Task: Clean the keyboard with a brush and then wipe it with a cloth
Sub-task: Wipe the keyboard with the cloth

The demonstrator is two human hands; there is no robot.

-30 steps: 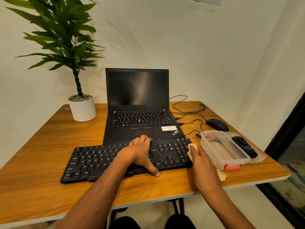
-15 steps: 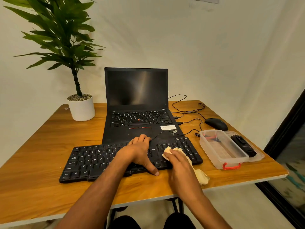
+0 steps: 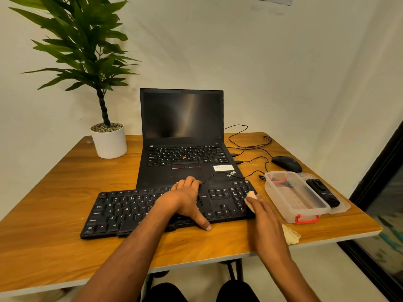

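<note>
Now the left hand point(image 3: 185, 201) presses flat on the keyboard point(image 3: 152, 210) at the table's point(image 3: 54, 203) front, steadying this light, likely slippery board, while the right hand point(image 3: 265, 216) bunches the soft, limp cloth point(image 3: 250, 196) against its right end

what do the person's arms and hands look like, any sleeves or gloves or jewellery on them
Both forearms are bare up to the bottom edge of the head view, with no sleeves showing. The left hand and the right hand have no gloves. No rings, watch or wristbands show on the fingers or wrists in view. Nothing is marked or taped on them.
</note>
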